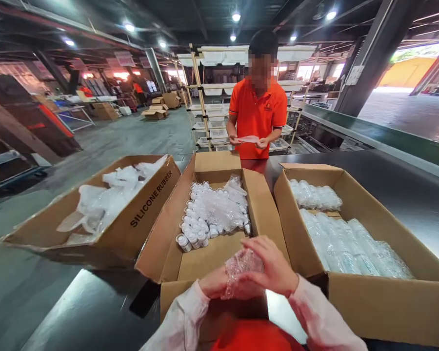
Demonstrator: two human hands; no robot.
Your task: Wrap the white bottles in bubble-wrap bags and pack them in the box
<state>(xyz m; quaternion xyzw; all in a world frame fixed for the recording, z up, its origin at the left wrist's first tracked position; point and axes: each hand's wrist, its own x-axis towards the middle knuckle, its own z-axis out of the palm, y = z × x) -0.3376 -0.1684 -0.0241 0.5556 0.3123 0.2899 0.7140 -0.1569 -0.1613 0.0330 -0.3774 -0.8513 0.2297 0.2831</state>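
Near the front edge of the middle cardboard box, my left hand holds a piece of clear bubble wrap, which partly covers its fingers. My right hand is curved over the bubble wrap from the other side, its fingers closed against it. Whether anything lies inside the wrap is hidden. Beyond my hands, the open middle box contains many small white-capped bottles grouped at the left and back. Loose sheets of bubble wrap lie on top of them.
A box marked "SILICONE RUBBER" stands left, filled with crumpled clear wrap. The right box holds rows of bubble-wrapped bundles. Across the dark table, a person in an orange shirt holds a thin sheet before a shelf rack.
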